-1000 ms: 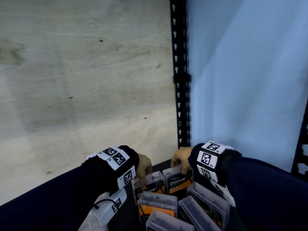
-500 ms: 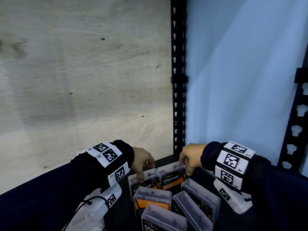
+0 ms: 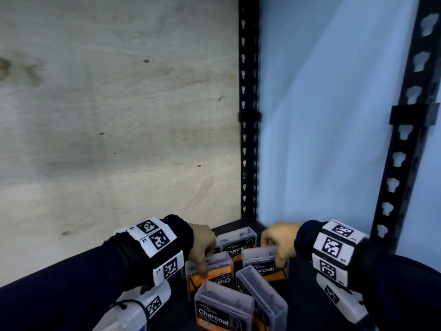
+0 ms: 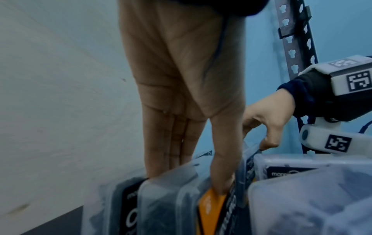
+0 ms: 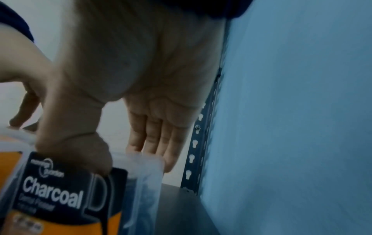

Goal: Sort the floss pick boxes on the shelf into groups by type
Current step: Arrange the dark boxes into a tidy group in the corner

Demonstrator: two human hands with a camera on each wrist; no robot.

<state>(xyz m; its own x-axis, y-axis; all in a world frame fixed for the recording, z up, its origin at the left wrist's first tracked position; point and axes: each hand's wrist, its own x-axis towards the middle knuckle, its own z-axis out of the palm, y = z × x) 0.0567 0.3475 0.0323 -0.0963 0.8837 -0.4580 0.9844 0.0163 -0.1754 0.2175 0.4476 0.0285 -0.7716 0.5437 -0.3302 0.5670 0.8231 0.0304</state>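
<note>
Left hand point(image 3: 202, 244) grips a Charcoal floss pick box point(image 3: 214, 273) from above: thumb point(image 4: 221, 167) on the orange-and-black label face, the other fingers point(image 4: 161, 143) down the far side, as we see in the left wrist view. That box sits front-left in the cluster, its label upside down to us in the head view.

Right hand point(image 3: 279, 240) pinches a second Charcoal box point(image 3: 262, 266) at its top edge, thumb point(image 5: 88, 152) pressing the label face, fingers point(image 5: 153, 132) behind the clear lid. This box is right of the left-hand one and just in front of the rear box point(image 3: 238, 242), which stands upright near the back corner.

Two more clear boxes sit nearest us: a front box point(image 3: 222, 306) with its Charcoal label facing the camera, and an edge-on box point(image 3: 262, 295) tight beside it on the right. All five are packed together on the dark shelf point(image 3: 310, 295), close to the black slotted upright point(image 3: 248, 115).

We cannot tell whether either gripped box is lifted off the shelf. Every readable label says Charcoal. Plywood panel point(image 3: 107, 115) on the left, blue sheet point(image 3: 322, 115) on the right. Both wrists carry white marker-tagged bands point(image 3: 155, 237).
</note>
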